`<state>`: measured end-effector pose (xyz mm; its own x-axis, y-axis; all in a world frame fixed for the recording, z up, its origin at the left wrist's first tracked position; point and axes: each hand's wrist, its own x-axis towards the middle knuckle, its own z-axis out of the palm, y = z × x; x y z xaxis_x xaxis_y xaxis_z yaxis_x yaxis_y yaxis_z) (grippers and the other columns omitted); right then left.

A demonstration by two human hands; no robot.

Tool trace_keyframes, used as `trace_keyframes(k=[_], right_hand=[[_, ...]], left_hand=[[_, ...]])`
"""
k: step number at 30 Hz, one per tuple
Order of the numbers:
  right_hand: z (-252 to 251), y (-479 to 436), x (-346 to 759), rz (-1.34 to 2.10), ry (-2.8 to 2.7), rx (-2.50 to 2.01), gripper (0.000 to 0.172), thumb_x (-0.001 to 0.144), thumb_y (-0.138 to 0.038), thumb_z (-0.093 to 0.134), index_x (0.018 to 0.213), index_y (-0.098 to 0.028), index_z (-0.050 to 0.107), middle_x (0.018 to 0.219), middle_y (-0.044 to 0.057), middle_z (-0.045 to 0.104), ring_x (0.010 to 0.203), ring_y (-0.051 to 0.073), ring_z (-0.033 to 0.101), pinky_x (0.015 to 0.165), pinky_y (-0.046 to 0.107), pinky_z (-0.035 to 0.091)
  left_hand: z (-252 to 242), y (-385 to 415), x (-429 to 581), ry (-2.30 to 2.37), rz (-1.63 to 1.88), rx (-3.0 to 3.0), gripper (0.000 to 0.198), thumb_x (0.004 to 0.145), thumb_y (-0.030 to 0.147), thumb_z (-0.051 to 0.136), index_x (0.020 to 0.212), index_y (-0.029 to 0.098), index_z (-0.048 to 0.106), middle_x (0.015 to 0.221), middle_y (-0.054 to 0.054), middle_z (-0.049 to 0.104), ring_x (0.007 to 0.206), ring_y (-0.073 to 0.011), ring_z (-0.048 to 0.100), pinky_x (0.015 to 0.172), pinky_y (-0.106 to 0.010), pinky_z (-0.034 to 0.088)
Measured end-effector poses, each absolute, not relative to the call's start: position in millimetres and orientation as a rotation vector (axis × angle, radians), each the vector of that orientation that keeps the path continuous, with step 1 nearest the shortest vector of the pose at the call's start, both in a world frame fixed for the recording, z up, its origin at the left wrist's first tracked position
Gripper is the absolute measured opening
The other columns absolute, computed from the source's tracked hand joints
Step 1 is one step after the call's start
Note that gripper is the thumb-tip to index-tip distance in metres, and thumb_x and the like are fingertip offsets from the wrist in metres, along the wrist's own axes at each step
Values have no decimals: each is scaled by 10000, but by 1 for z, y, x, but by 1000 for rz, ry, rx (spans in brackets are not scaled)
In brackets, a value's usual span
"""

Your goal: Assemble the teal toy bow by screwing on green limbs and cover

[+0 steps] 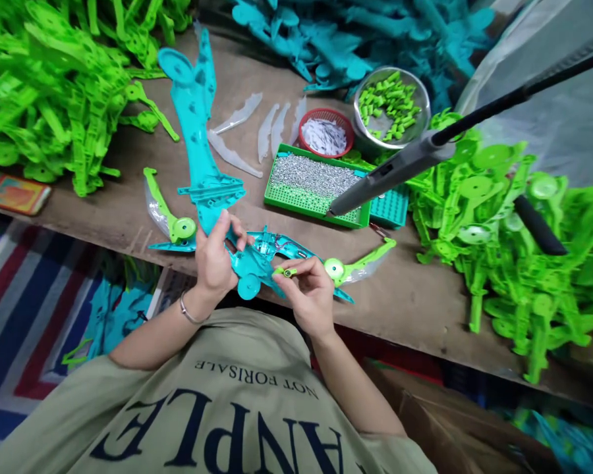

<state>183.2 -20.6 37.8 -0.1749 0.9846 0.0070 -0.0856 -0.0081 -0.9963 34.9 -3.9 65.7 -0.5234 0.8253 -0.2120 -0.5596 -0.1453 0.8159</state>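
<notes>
While the left hand (214, 262) grips a teal shell (251, 264), the right hand (312, 295) pinches a green piece (287, 272) just beside the shell's right edge, its long axis crosswise; whether they touch I cannot tell. Just beyond, a wired body (282, 245) lies on the surface (415, 283), then a tray (301, 212) of metal bits (311, 172).

Tray (301, 209) mid-table, screws (311, 174) in it. Basket (301, 135) just behind, strips (326, 136) inside; bowl (422, 99) right of basket. Left pile (54, 99) far left, right pile (538, 263) right of tray, shell pile (346, 39) far side. Bow assembly (281, 244) at near edge.
</notes>
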Motion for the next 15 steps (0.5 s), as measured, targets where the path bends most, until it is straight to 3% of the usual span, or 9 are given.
trace_keyframes(k=[8, 15], right_hand=[[28, -29, 176, 1224, -1131, -1147, 302, 772, -279, 806, 789, -247, 506, 800, -15, 730, 764, 156, 722, 706, 320, 608], [18, -33, 168, 1039, -1142, -1161, 283, 781, -259, 805, 800, -244, 523, 795, -17, 701, 749, 153, 711, 722, 336, 606]], left_hand=[[75, -7, 41, 1179, 1927, 391, 374, 844, 435, 760, 694, 211, 501, 632, 66, 492, 476, -66, 442, 594, -262, 493], [78, -5, 49, 1172, 1973, 385, 351, 903, 369, 706, 679, 212, 485, 620, 65, 454, 478, -64, 395, 575, -251, 468]])
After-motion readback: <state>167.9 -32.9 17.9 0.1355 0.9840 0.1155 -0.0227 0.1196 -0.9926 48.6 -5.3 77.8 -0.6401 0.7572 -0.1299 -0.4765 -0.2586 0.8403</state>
